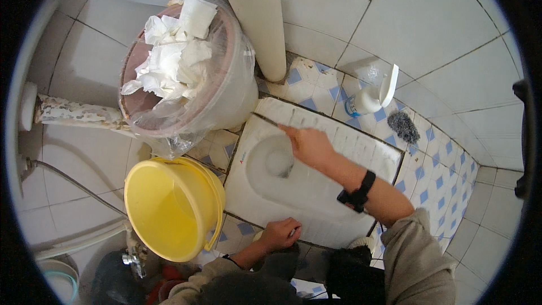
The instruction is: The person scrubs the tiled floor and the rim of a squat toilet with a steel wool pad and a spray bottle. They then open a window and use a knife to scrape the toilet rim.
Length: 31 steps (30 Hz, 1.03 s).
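Note:
My right hand [309,146] is closed over the far part of a white squat toilet [316,200]. From its fingers a thin dark stick-like tool [265,120] points toward the toilet's far left corner; its exact kind is unclear. Below the hand lies the toilet's bowl, with a shaded hollow at its left end. My left hand [278,234] is curled in at the toilet's near edge, beside my knee, and nothing shows in it. A black band is strapped round my right wrist.
Left of the toilet stands a yellow bucket [161,209]. Behind it, a lined bin [234,93] overflows with crumpled white paper. A white pipe [257,22] rises beside the bin. Along the right wall are a white bottle [364,101] and a steel-wool pad [403,127].

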{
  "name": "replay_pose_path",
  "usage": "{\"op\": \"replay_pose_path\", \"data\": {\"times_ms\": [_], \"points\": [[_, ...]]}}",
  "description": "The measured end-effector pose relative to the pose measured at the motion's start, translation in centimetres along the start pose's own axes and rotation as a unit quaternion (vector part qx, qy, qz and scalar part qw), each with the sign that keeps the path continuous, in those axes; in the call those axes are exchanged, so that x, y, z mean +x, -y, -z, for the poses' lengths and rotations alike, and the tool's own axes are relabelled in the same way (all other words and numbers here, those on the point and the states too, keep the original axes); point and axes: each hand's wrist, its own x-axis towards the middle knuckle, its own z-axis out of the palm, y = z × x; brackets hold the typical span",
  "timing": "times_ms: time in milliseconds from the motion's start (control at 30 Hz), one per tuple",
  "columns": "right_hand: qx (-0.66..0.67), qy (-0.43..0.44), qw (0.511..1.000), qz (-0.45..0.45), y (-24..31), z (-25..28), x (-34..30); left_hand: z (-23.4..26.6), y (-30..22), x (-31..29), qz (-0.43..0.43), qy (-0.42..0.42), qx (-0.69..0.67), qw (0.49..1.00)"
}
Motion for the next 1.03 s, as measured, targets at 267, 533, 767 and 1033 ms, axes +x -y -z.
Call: {"op": "replay_pose_path", "data": {"times_ms": [267,533,767,1033], "points": [[0.065,-0.017,0.997,-0.025,2.9,-3.1,0.8,0.0,0.1,-0.2,0.001,0.015,0.008,1.000],[-0.056,0.030,0.998,-0.012,-0.5,-2.3,0.2,-0.2,0.1,-0.5,0.006,-0.007,0.009,1.000],[-0.111,0.100,0.986,0.078,-0.2,-0.6,1.1,-0.1,0.2,0.1,-0.011,-0.004,0.014,1.000],[-0.103,0.140,0.981,0.082,-0.2,-0.8,1.4,-0.1,0.1,-0.1,-0.005,0.005,0.016,1.000]]}}
